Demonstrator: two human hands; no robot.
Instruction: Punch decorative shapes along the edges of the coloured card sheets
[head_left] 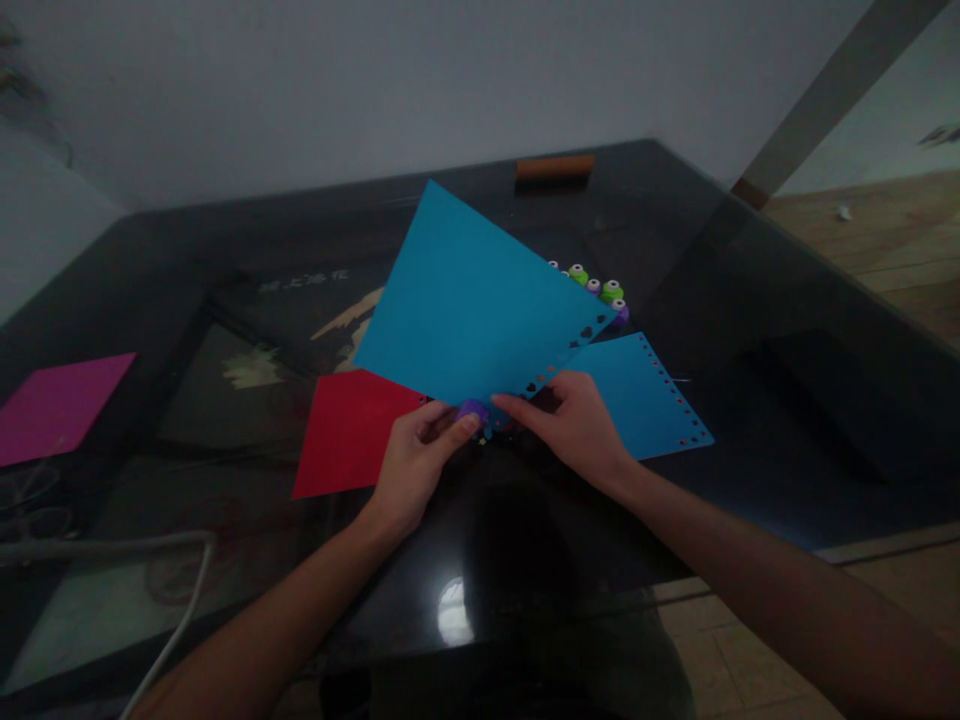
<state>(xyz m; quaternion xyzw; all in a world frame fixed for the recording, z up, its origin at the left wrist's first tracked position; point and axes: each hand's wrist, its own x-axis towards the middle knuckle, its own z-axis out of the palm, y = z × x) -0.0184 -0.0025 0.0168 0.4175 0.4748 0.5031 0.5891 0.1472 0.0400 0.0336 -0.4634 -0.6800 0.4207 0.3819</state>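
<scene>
Starting at the far left with a magenta sheet (67, 408) flat on the glossy dark table (727, 300), then dropping to a pale cable (112, 545) bent near the bottom-left corner. Farther right, showing a red sheet (341, 430), also flat, partly covered by the left hand (416, 455). Gripping a purple punch (472, 410) in that hand, thumb on the near side, at the lowest part of a raised blue sheet (480, 300). Tilting up above the table, with cut-out shapes along the lower right edge. Reaching with the right hand (581, 420), close beside the left but apart from it, to the sheet's lower edge next to the punch; cannot tell whether closed on the paper. Toward the back, showing an orange-brown roll (555, 168). Partly hidden behind the raised sheet, showing green and purple punches (612, 291) with white tops. Finishing with a second blue sheet (645, 390) on the table, holed along its right edge.
</scene>
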